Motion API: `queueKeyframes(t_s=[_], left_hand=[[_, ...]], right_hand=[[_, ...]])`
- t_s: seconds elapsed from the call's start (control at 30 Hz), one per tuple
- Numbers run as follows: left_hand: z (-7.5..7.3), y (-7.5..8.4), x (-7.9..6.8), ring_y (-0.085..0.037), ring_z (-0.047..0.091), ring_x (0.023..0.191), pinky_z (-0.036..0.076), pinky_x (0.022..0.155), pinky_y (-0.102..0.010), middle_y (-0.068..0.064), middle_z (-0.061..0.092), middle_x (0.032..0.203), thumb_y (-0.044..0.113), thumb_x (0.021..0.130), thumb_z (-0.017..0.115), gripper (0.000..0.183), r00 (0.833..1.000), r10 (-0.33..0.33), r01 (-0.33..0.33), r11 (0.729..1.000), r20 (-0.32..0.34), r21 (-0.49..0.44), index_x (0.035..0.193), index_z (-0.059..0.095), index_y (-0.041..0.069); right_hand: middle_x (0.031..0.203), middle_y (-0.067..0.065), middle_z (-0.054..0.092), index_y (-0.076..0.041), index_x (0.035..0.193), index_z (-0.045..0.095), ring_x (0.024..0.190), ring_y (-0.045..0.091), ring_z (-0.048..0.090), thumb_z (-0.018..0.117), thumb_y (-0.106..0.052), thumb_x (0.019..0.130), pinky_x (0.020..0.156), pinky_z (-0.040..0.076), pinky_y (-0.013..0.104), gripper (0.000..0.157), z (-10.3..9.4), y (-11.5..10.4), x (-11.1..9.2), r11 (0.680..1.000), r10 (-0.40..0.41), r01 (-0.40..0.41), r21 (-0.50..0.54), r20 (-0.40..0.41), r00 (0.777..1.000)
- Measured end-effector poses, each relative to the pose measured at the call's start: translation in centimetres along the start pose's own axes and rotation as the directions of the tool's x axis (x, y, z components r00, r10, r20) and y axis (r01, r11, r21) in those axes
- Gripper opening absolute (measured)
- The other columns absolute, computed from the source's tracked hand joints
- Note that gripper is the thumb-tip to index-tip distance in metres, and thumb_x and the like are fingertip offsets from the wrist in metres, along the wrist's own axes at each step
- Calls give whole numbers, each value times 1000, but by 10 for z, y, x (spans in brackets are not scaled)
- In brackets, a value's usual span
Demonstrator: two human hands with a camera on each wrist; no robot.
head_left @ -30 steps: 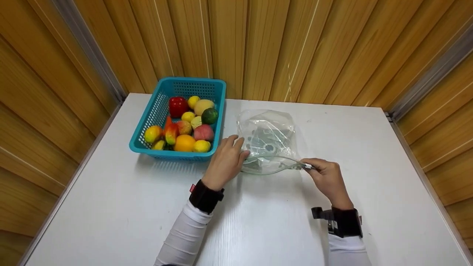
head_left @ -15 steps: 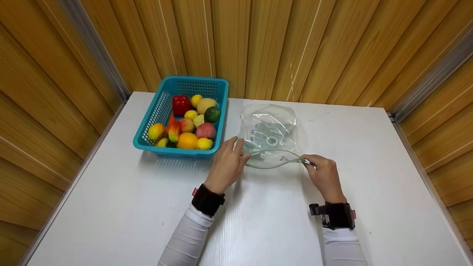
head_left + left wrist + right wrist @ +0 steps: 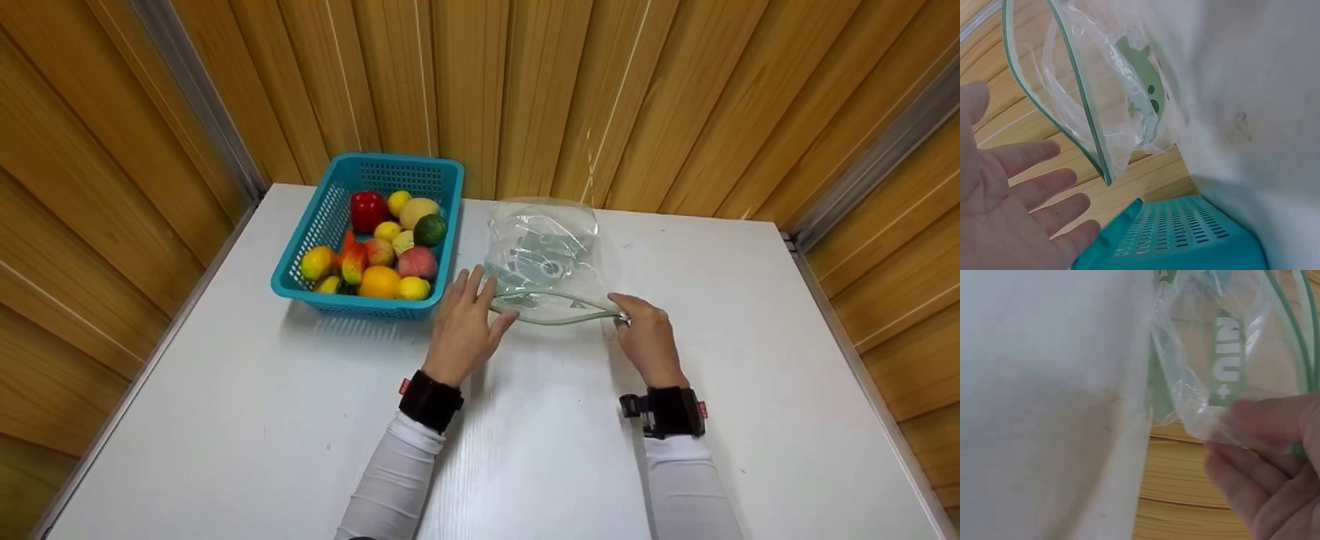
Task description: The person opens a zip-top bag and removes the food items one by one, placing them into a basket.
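Note:
A clear plastic zip bag [image 3: 544, 251] with green print and a green-edged mouth lies on the white table, its mouth gaping toward me. My right hand [image 3: 649, 337] pinches the right end of that mouth between thumb and fingers; the right wrist view shows the grip beside the printed label [image 3: 1226, 360]. My left hand [image 3: 466, 326] is at the mouth's left end, fingers spread and straight. In the left wrist view its palm faces the bag's green rim [image 3: 1107, 177], with a gap between the fingertips and the rim.
Left of the bag stands a teal plastic basket [image 3: 300, 289] filled with several fruits and vegetables, among them a red bell pepper [image 3: 368, 211], an orange [image 3: 379, 282] and a lemon [image 3: 412, 288]. The left hand is close to its right front corner. Wood-patterned walls enclose the table [image 3: 540, 442].
Both hands and the bag's mouth have shifted a little away from me toward the back. The left hand's fingers have spread wider, while the right hand keeps its pinch on the bag.

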State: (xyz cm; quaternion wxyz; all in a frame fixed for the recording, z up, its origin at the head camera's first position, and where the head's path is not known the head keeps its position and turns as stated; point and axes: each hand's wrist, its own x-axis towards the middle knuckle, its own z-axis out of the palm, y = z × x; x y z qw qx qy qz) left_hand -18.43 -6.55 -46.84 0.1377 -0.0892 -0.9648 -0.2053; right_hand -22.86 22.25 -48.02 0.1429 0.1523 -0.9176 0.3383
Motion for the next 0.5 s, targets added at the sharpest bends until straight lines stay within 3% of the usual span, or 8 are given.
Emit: queueKeyframes(t_s=[0.1, 0.17, 0.37, 0.5], left_hand=[[-4, 5, 0, -37, 27, 154, 18, 126, -53, -16, 34, 165, 63, 103, 45, 75, 999, -12, 11, 1000, 38, 24, 154, 49, 8], [-8, 9, -1, -37, 24, 156, 15, 127, -54, -15, 32, 167, 66, 102, 42, 77, 998, -17, 14, 999, 54, 53, 155, 47, 10], [-19, 21, -6, -35, 20, 157, 15, 127, -55, -13, 29, 168, 69, 102, 36, 79, 998, -21, 12, 990, 62, 139, 158, 43, 14], [-21, 29, -12, -34, 20, 157, 16, 127, -55, -13, 29, 169, 67, 103, 34, 78, 998, -10, 1, 988, 57, 156, 160, 40, 14]], right_hand=[[144, 32, 53, 11, 140, 56, 136, 49, 49, 53, 26, 80, 108, 45, 58, 62, -15, -15, -7, 998, 62, -56, -43, 165, 984], [151, 34, 45, 13, 146, 47, 142, 50, 41, 52, 23, 82, 112, 40, 60, 65, -25, -27, -11, 996, 73, -61, -59, 220, 973], [153, 34, 44, 14, 147, 44, 144, 49, 39, 67, 0, 96, 117, 33, 60, 58, -31, -58, -17, 995, -31, 46, -88, 171, 985], [153, 33, 44, 13, 148, 44, 145, 49, 38, 66, -12, 101, 120, 26, 63, 59, -24, -67, -20, 989, -87, 103, -110, 137, 987]])
